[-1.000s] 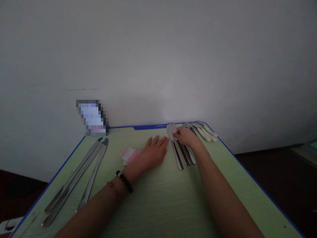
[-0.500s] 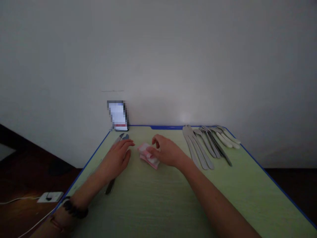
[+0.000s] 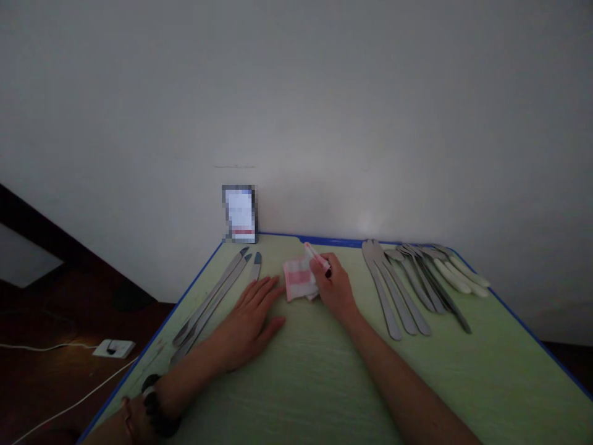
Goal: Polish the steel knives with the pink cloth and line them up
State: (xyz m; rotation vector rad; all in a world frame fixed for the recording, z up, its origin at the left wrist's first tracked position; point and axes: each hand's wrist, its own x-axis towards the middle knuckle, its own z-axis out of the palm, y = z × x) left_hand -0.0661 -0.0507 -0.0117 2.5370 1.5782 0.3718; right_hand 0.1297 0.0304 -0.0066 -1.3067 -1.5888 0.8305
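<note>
Everything is placed here from the pink cloth (image 3: 299,279), which lies on the green table (image 3: 324,383) a little short of its far edge.

Far to the left of the cloth, down on the dark floor, sits a white power strip (image 3: 113,348) with a cable. Nearer, still left of the cloth, three long steel knives (image 3: 210,300) lie side by side along the table's left edge, tips pointing away.

The left hand (image 3: 248,321) rests palm down just left of and nearer than the cloth. Its fingers are stretched out flat and slightly apart, gripping nothing. The handle of the knife nearest the cloth runs beneath the fingertips. A dark bead bracelet (image 3: 157,408) circles the wrist.

Beyond the cloth, slightly left, a blurred card (image 3: 239,213) stands against the wall.

The right hand (image 3: 336,287) touches the cloth's right side. Its fingers are curled together and pinched on the cloth's far corner, lifting a fold.

To the right of the cloth lies a fan of steel cutlery (image 3: 398,290), and past it some white-handled pieces (image 3: 463,275).
</note>
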